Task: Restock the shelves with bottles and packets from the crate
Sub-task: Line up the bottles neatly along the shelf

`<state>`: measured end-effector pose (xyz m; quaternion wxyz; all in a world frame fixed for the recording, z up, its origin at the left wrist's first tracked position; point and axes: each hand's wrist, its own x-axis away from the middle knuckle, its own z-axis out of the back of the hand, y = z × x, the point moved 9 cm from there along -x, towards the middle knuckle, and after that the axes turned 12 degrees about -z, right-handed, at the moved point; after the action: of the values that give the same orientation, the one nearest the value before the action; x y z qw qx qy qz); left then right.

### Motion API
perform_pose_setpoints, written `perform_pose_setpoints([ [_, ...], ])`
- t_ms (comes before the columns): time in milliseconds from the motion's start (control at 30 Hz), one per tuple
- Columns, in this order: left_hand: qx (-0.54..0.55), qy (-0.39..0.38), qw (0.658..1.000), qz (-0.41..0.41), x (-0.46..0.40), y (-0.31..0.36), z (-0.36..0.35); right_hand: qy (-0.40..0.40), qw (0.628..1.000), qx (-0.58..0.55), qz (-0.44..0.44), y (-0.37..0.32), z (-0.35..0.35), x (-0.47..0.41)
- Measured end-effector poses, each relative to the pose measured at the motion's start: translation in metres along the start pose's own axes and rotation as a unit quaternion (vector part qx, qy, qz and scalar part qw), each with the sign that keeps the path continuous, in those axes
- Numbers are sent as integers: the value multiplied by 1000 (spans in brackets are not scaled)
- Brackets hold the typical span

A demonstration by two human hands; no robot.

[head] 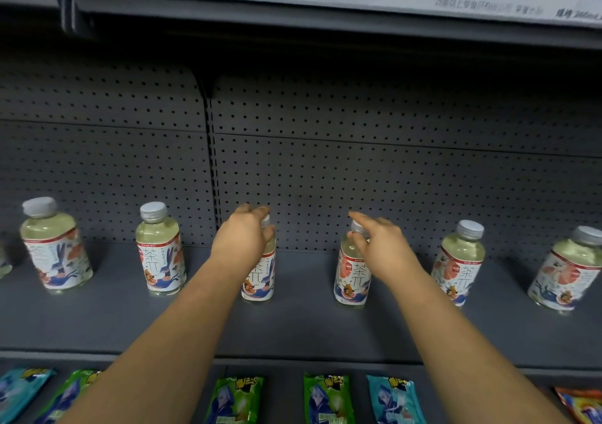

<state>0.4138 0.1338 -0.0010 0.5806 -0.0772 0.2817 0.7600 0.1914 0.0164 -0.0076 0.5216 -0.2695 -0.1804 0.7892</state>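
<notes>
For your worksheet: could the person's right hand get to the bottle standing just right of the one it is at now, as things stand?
Probably yes. The right hand is at the cap of one bottle, and the next bottle stands upright beside it on the same shelf, with only bare shelf between them.

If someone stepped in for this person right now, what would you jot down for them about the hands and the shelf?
Left hand: curled over the cap of a bottle standing on the middle shelf.
Right hand: fingers pinching the cap of the next bottle to the right, also standing.
Done: six bottles fully in view stand spaced in a row along this shelf, a sliver of another at the far left edge. Packets lie on the shelf below.
Left: let go of both bottles. The crate is out of view, so I cannot tell how much stock remains.
</notes>
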Motion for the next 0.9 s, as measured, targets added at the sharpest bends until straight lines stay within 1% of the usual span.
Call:
perform_pose_setpoints([
  [267,9,8,1000,-1,2,0,-1,-18,1000,-18,-14,3,1,2],
  [400,41,-1,999,-18,13,2,3,-21,999,-37,-20,-2,6,9],
  [467,43,6,999,-32,22,0,13,19,999,-44,17,-18,17,14],
  [533,23,23,999,-44,34,-8,28,65,994,-47,80,-43,26,24],
  [567,8,33,998,-45,41,-14,37,76,990,-53,108,-57,25,30],
  [667,-29,51,998,-35,63,-38,57,63,984,-66,152,-90,6,45],
  [767,-58,58,997,-12,79,-72,73,32,983,-53,173,-120,-26,60],
  [900,-82,94,992,8,86,-122,104,15,977,-52,206,-170,-63,75],
])
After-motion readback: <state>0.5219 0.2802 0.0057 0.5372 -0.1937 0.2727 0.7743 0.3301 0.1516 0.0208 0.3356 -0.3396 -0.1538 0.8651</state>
